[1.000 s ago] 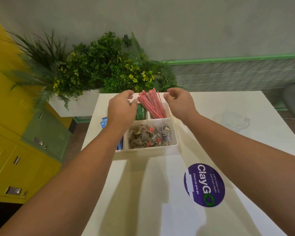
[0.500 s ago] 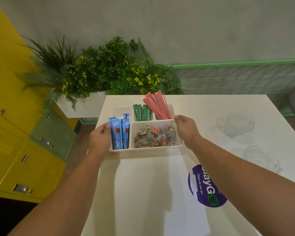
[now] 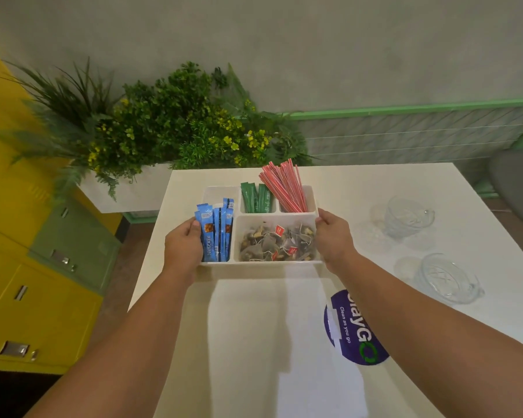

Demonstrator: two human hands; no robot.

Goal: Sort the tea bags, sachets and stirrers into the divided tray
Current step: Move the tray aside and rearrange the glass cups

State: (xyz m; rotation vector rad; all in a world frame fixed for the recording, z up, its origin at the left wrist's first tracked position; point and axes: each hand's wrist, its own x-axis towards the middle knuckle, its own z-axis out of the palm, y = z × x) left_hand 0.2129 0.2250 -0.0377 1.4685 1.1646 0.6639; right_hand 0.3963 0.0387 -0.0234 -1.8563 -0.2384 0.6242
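A white divided tray [image 3: 266, 263] stands on the white table. Blue coffee sachets [image 3: 216, 233] stand in its left compartment. Green sachets [image 3: 257, 199] fill the back middle one, and red-and-white stirrers [image 3: 284, 187] lean out of the back right one. Tea bags [image 3: 276, 244] lie heaped in the large front compartment. My left hand [image 3: 183, 247] grips the tray's left side, thumb against the blue sachets. My right hand [image 3: 332, 236] grips the right side, thumb on the rim.
Two clear glass dishes [image 3: 409, 217] [image 3: 445, 277] sit on the table to the right. A purple round sticker [image 3: 355, 330] is stuck near the front. A planter with green foliage [image 3: 163, 128] stands behind the table, yellow and green lockers [image 3: 34, 285] to the left.
My hands left the stirrers at the tray's back and dropped to its two sides, where they now grip it. The tray has come slightly nearer to me.
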